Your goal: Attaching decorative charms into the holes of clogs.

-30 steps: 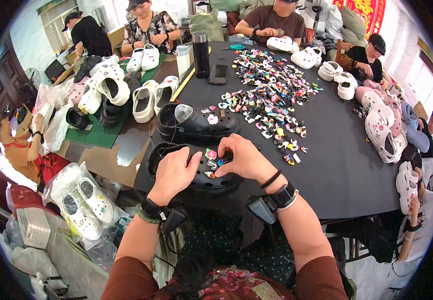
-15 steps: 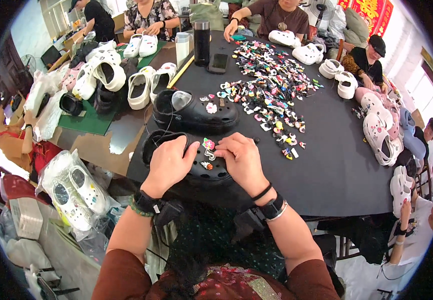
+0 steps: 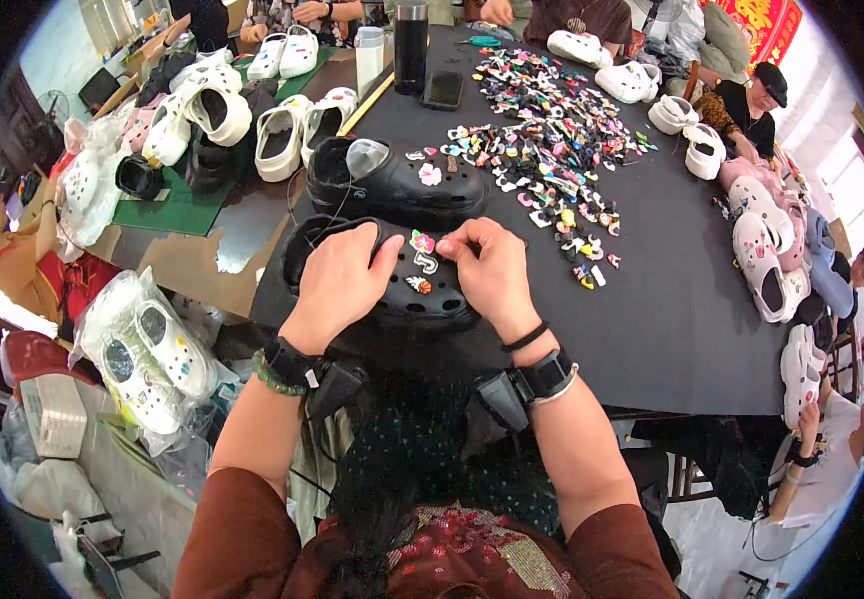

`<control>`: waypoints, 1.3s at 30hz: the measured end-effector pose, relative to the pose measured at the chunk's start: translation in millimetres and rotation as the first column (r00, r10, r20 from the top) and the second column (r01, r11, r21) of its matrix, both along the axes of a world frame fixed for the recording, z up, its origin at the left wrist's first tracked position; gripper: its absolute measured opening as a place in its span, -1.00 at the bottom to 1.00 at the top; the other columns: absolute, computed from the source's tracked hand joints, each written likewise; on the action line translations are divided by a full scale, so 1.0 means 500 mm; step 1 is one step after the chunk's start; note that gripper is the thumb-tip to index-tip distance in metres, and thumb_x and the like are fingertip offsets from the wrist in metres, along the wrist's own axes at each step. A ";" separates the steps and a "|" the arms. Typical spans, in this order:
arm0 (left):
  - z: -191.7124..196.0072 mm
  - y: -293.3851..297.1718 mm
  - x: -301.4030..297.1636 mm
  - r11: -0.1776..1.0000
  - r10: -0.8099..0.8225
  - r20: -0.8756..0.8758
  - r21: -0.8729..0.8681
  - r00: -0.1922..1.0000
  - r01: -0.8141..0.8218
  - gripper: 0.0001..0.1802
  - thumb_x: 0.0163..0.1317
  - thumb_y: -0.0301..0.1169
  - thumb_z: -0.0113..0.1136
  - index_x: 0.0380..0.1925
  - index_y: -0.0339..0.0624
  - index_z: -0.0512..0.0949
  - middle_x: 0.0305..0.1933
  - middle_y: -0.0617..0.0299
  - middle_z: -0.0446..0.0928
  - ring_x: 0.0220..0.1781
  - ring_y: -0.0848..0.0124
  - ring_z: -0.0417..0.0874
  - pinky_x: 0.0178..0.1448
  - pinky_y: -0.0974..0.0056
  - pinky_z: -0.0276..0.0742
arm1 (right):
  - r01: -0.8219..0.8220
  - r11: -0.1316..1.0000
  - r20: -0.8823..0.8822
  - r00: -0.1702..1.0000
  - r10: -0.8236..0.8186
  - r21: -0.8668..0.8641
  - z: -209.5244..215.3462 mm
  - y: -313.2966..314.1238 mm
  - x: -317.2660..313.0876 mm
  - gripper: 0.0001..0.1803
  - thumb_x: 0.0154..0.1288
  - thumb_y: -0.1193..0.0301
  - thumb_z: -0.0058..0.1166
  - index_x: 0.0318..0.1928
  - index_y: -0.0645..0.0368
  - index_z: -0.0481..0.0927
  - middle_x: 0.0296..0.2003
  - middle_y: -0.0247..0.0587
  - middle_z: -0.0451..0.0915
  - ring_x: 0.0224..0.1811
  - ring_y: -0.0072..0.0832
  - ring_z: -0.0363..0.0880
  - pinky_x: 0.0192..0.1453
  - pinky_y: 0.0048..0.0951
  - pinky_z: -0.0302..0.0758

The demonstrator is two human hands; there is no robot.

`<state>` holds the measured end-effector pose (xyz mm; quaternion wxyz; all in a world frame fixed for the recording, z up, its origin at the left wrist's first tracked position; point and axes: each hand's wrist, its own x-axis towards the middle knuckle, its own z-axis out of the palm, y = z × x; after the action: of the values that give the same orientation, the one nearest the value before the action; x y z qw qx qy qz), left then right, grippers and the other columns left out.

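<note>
A black clog lies on the black table near its front edge, right in front of me. My left hand grips its left side and heel end. My right hand rests on its right side, fingertips pressing at small colourful charms set in the holes on top. A second black clog with a pink charm lies just behind it. Beyond my right hand spreads a big heap of loose colourful charms.
White clogs stand in rows at the back left, pink and white ones along the right edge. Bagged white clogs lie lower left. A black flask, a pale bottle and a phone stand at the back. Other people sit around the table.
The view has tipped down and nearer, so the clog and hands sit higher and larger in the picture. Both hands stay on the clog, fingers shifting slightly over the charms.
</note>
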<state>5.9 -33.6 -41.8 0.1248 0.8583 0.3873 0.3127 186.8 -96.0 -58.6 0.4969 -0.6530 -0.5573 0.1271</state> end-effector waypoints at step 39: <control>0.000 -0.015 0.004 0.996 0.087 -0.055 -0.032 0.995 -0.089 -0.57 0.29 -0.12 0.12 -0.52 -0.30 0.43 -0.45 -0.13 0.52 -0.30 -0.14 0.56 -0.23 -0.09 0.44 | -0.186 0.982 0.101 0.977 0.187 -0.022 0.023 -0.044 0.016 -0.59 -0.16 0.36 0.52 -0.25 0.20 0.66 -0.21 -0.20 0.59 -0.13 -0.30 0.60 -0.02 -0.35 0.51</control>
<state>7.9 -41.4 -41.9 0.1151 0.8463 0.4331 0.2880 194.7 -117.9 -47.1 0.4495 -0.6064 -0.6402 0.1429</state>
